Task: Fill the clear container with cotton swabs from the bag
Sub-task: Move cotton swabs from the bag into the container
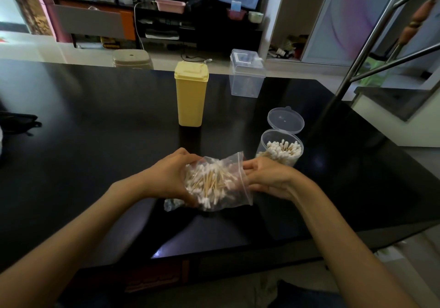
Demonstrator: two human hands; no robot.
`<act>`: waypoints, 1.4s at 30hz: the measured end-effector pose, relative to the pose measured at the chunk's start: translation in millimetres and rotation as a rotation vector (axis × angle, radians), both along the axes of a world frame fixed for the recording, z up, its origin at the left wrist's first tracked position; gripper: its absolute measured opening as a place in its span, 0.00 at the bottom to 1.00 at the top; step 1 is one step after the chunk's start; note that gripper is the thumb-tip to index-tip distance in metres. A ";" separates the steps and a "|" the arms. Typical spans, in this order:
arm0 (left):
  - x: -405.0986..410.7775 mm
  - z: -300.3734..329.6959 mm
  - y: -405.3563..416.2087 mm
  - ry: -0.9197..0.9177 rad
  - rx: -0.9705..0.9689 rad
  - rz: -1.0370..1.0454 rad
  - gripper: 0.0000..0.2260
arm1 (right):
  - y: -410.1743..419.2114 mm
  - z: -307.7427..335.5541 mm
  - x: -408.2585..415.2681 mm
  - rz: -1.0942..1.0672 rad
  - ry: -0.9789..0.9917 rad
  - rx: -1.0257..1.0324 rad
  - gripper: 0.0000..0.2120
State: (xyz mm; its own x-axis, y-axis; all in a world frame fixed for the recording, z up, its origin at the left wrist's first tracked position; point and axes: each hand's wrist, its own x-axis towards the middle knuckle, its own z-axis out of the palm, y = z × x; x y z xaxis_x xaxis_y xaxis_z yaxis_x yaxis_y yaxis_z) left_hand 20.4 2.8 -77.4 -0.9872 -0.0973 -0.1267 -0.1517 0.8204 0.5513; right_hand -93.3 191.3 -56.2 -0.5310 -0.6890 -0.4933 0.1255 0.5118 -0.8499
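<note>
A clear zip bag full of cotton swabs with wooden sticks sits between my hands just above the black table. My left hand grips the bag's left side, fingers curled round it. My right hand pinches the bag's right edge by the zip strip. Just behind my right hand stands the round clear container, its hinged lid flipped up, with upright swabs inside.
A tall yellow lidded box stands at the table's middle back. A clear rectangular box sits at the far edge. A metal frame slants up on the right. A dark object lies at the left edge.
</note>
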 end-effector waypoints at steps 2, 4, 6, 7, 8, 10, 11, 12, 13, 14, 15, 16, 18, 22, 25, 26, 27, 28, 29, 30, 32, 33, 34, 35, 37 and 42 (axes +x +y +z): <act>0.2 -0.9 -0.1 0.024 0.044 0.035 0.40 | 0.4 1.8 1.2 0.005 0.041 0.003 0.11; -0.4 -1.2 1.9 0.057 0.072 0.059 0.38 | -0.2 0.9 5.4 -0.015 0.137 0.012 0.06; -1.0 -1.7 3.6 0.095 0.091 0.071 0.36 | -2.6 -2.4 8.2 -0.047 0.290 0.053 0.05; -1.0 -1.8 4.3 0.111 0.101 0.073 0.36 | -3.9 -5.6 7.3 -0.048 0.382 0.093 0.10; -1.0 -2.0 4.8 0.126 0.109 0.071 0.36 | -4.9 -7.2 6.1 -0.034 0.437 0.145 0.15; -1.3 -2.1 4.7 0.150 0.122 0.064 0.36 | -4.4 -3.7 4.9 -0.006 0.396 0.167 0.17; -1.6 -2.1 4.5 0.160 0.129 0.060 0.36 | -3.5 -0.4 3.8 -0.014 0.305 0.129 0.17; -2.2 -2.5 4.4 0.167 0.135 0.058 0.36 | -1.5 2.0 1.9 -0.034 0.196 0.077 0.18; -2.8 -3.1 4.3 0.174 0.139 0.056 0.36 | 0.9 3.8 0.5 -0.056 0.122 0.030 0.18; -3.7 -4.1 4.0 0.183 0.144 0.055 0.36 | 2.6 5.2 0.4 -0.062 0.110 0.010 0.16; -4.5 -5.3 3.8 0.194 0.154 0.054 0.36 | 3.8 4.6 0.2 -0.064 0.154 0.013 0.12; -5.1 -6.5 3.3 0.201 0.168 0.053 0.35 | 4.2 4.1 1.5 -0.073 0.215 0.020 0.08; -6.1 -8.0 2.1 0.201 0.193 0.062 0.34 | 4.5 5.2 2.7 -0.090 0.304 0.026 0.03; -7.4 -9.2 -2.8 0.209 0.239 0.136 0.33 | 7.9 6.0 0.4 0.059 0.504 0.153 0.06; -7.9 -8.5 -2.6 0.204 0.266 0.140 0.33 | 6.7 0.8 1.1 0.124 0.554 0.148 0.09; -8.2 -8.1 -1.4 0.206 0.271 0.134 0.33 | 6.8 1.8 1.1 0.117 0.502 0.122 0.08; -8.5 -7.5 -0.2 0.211 0.273 0.128 0.33 | 7.1 3.1 0.1 0.113 0.426 0.101 0.09; -8.4 -6.9 1.2 0.220 0.270 0.121 0.33 | 7.7 5.3 -1.0 0.113 0.331 0.083 0.10; -8.2 -6.2 2.7 0.230 0.263 0.113 0.33 | 7.7 6.3 -2.1 0.112 0.233 0.063 0.11; -7.9 -5.5 4.8 0.242 0.250 0.102 0.33 | 7.1 5.9 -2.2 0.102 0.145 0.037 0.11; -7.4 -5.0 8.9 0.272 0.220 0.080 0.34 | 2.8 -0.1 0.4 0.072 0.115 -0.005 0.14; -7.2 -5.0 10.6 0.283 0.214 0.072 0.34 | -0.3 -4.7 0.6 0.053 0.190 -0.015 0.15; -7.1 -4.9 12.2 0.291 0.214 0.068 0.34 | -3.7 -8.3 0.7 0.029 0.270 -0.027 0.16; -7.2 -5.1 13.1 0.296 0.218 0.069 0.34 | -6.6 -10.9 0.6 0.007 0.321 -0.043 0.16; -8.6 -5.7 14.5 0.301 0.239 0.083 0.34 | -9.3 -11.6 -0.7 -0.059 0.320 -0.042 0.16; -12.3 -6.9 13.8 0.284 0.273 0.135 0.33 | -7.5 -8.0 -2.3 -0.129 0.433 0.031 0.14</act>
State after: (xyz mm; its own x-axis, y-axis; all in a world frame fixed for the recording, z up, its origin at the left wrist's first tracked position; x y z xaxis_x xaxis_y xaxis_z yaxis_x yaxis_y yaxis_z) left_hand 8.1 16.6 -84.3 -0.9671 -0.2293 0.1101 -0.0583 0.6213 0.7814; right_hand -95.7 183.8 -64.2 -0.7732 -0.5924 -0.2263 -0.1737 0.5410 -0.8229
